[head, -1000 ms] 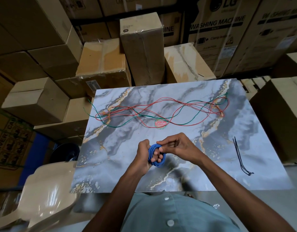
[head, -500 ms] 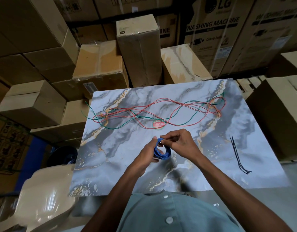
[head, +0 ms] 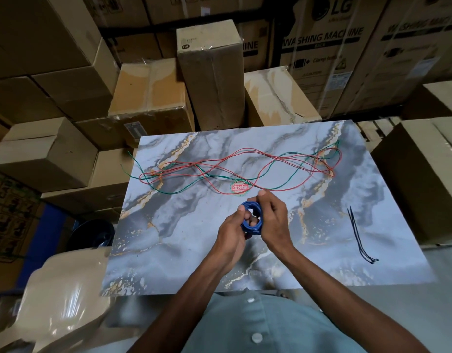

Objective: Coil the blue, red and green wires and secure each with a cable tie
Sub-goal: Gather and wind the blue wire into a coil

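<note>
I am holding the coiled blue wire (head: 252, 219) above the marble board (head: 184, 250), my left hand (head: 232, 234) gripping its near side and my right hand (head: 272, 220) pinching its top rim. Black cable ties (head: 359, 238) are lying at three o'clock. Red wire (head: 245, 165) and green wire (head: 191, 183) are sprawling tangled at twelve o'clock.

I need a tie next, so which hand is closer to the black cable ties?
Right. The right hand holds the blue coil on the side toward the cable ties, which lie apart to its right. The left hand is on the coil's far side.
</note>
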Demonstrator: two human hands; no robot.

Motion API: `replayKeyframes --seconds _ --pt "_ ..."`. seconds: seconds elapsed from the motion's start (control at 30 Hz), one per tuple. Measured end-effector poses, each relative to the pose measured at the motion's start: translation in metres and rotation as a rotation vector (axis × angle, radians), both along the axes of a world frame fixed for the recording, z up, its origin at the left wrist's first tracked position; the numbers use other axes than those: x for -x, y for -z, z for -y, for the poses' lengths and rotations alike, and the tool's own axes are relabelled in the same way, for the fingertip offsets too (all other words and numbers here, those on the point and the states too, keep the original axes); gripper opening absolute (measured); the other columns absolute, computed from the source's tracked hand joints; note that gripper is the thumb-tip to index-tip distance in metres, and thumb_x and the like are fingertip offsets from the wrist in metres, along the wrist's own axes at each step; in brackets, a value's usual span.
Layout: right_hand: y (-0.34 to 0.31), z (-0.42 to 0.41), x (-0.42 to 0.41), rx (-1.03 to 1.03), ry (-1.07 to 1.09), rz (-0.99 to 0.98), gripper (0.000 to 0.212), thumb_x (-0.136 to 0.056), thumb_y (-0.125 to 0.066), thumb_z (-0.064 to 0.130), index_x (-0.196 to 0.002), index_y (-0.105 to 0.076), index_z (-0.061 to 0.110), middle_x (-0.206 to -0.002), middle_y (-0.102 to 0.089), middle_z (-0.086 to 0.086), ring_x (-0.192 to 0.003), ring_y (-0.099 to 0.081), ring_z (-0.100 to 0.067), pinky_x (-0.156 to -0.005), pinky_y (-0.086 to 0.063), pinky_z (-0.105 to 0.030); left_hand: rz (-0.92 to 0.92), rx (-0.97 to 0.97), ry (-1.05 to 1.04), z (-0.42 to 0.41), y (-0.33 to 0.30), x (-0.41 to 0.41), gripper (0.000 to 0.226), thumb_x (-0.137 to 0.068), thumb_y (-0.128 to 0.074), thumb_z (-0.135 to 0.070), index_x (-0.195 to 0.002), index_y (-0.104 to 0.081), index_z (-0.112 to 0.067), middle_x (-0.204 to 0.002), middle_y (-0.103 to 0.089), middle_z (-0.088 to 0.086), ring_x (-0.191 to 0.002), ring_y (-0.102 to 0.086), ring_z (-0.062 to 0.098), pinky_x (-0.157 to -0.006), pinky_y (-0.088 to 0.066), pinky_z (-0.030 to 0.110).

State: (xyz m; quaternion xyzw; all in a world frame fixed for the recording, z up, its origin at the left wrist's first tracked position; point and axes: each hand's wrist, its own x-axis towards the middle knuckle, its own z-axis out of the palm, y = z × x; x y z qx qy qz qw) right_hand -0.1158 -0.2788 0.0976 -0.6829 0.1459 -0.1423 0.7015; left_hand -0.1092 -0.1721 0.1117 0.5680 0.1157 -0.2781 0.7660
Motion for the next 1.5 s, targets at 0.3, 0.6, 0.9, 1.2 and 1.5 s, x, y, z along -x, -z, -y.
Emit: replayKeyframes --seconds 0.3,0.6,0.9,1.2,1.5 --pt "-0.003 -0.002 0.0 0.04 0.112 -0.017 0.05 -0.111 -0.045 0.025 -0.063 -0.056 0.017 -0.055 -0.055 0.008 -0.054 -0.05 -0.014 -0.057 -0.041 -0.03 -0.018 0.068 -0.052 0.002 0.007 0.005 0.038 -0.105 -0.044 -0.037 -0.076 -0.051 -0.012 -0.083 -0.056 0.013 -0.084 -0.053 0.025 -0.083 -0.043 0.038" --pt "0.0 0.004 -0.002 0.162 -0.03 -0.407 0.077 -0.105 -0.016 0.065 -0.066 -0.061 0.018 -0.058 -0.064 0.002 -0.061 -0.06 -0.016 -0.066 -0.043 -0.031 0.395 -0.469 0.206 -0.007 0.016 0.002 0.042 -0.1 -0.033 -0.05 -0.082 -0.053 -0.018 -0.078 -0.057 -0.005 -0.074 -0.053 0.01 -0.077 -0.042 0.026" --pt "0.023 0.009 -0.009 0.129 0.193 -0.331 0.064 -0.109 -0.029 0.051 -0.057 -0.043 0.016 -0.054 -0.05 -0.005 -0.051 -0.047 -0.021 -0.06 -0.036 -0.033 0.097 -0.032 0.116 0.004 0.01 0.008 0.036 -0.107 -0.036 -0.031 -0.081 -0.051 -0.013 -0.07 -0.049 -0.001 -0.071 -0.045 0.015 -0.075 -0.041 0.025" --pt "0.019 0.013 -0.006 -0.012 -0.05 -0.294 0.071 -0.097 -0.028 0.077 -0.09 -0.076 0.024 -0.075 -0.072 -0.011 -0.074 -0.071 -0.03 -0.077 -0.056 -0.044 -0.184 0.142 0.02 -0.004 0.009 0.003 0.036 -0.105 -0.037 -0.041 -0.078 -0.047 -0.019 -0.06 -0.045 -0.007 -0.062 -0.042 0.012 -0.061 -0.03 0.03" --pt "0.017 0.009 0.005 0.279 0.034 -0.124 0.065 -0.11 -0.027 0.046 -0.061 -0.063 0.024 -0.048 -0.053 0.01 -0.047 -0.049 -0.006 -0.053 -0.033 -0.018 -0.209 0.132 0.174 -0.007 0.001 -0.002 0.035 -0.106 -0.034 -0.044 -0.083 -0.049 -0.021 -0.067 -0.049 -0.008 -0.064 -0.045 0.01 -0.062 -0.03 0.029"
